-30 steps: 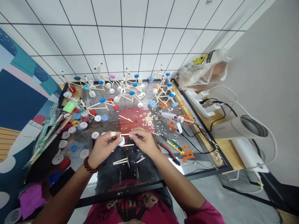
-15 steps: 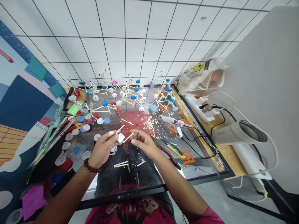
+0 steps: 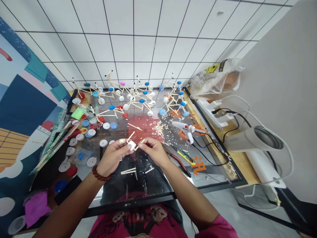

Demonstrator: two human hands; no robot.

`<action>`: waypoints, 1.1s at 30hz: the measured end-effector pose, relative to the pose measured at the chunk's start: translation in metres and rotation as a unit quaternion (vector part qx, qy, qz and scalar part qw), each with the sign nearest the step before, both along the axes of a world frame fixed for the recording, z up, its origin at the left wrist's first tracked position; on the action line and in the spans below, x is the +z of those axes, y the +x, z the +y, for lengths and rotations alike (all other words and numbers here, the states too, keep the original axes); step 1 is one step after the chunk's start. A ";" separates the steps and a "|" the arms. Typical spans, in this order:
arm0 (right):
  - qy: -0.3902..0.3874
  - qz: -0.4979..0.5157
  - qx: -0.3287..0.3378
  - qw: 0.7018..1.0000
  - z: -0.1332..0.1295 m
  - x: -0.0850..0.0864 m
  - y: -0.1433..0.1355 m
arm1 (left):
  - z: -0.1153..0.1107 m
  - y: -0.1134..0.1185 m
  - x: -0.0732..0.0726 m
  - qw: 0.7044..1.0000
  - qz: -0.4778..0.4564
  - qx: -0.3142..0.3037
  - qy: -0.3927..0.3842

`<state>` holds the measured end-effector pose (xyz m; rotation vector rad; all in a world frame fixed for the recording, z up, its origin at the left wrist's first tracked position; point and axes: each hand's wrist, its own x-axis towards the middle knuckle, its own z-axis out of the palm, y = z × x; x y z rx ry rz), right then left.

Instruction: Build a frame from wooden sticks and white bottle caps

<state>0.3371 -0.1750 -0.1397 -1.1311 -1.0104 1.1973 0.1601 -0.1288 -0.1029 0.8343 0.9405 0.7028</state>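
Observation:
Between the thumb and fingers of my left hand is a small white cap. A short pale wooden stick slants up from beside the cap, close to my left fingertips. My right hand pinches another thin wooden stick, whose lower end meets the cap's right edge. Whether that end is fixed to the cap I cannot tell. Below my hands, several cut sticks lie on the glass tabletop. A white glue gun rests to the right of my right hand.
Several stick-and-cap models stand along the back by the tiled wall. Loose caps lie at left. Wood chips are scattered mid-table. Pliers and a yellow cutter lie at right, near a power strip and cables.
Both hands have shifted slightly right in view with the cap and sticks. The right fingers have closed in nearer to the cap. The camera view has tilted a little.

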 end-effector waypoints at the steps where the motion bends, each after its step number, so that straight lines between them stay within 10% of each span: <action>1: -0.001 0.001 0.001 1.000 0.000 0.000 0.000 | 0.000 0.001 0.001 1.000 -0.002 0.002 -0.004; 12: -0.002 0.019 0.007 1.000 -0.002 0.007 0.000 | 0.001 -0.002 -0.004 0.998 -0.020 0.032 -0.043; 17: 0.018 -0.059 -0.029 0.998 0.001 -0.005 0.007 | 0.006 -0.005 -0.015 0.996 0.042 0.019 0.070; 33: 0.057 -0.333 -0.071 0.939 -0.002 -0.005 0.012 | 0.057 -0.019 -0.004 0.843 0.356 -0.222 0.336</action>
